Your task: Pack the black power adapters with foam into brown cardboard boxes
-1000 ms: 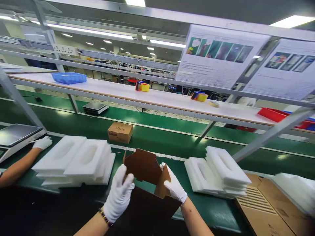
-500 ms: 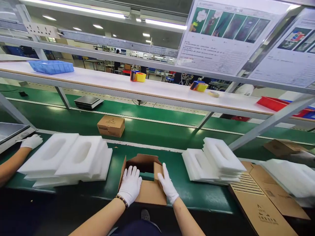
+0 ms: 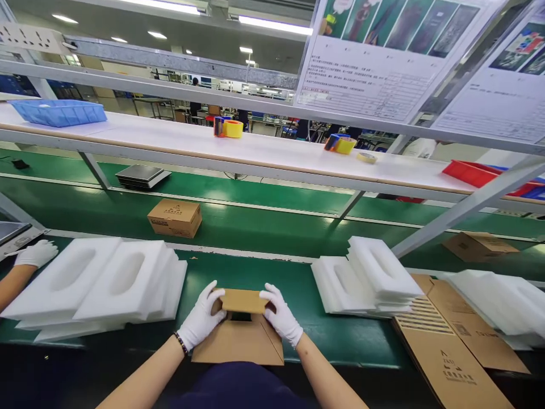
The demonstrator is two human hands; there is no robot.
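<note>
cardboard box (image 3: 238,343) at the table's (image 3: 336,341) near edge, close to the body, probably for steady control; left foam stack (image 3: 123,278) and right foam stack (image 3: 374,278) flank it, likely for easy reach; left hand (image 3: 202,318) and right hand (image 3: 281,315) part-curled, thumbs and fingers narrowed on opposite ends of its raised flap (image 3: 243,301).
</note>
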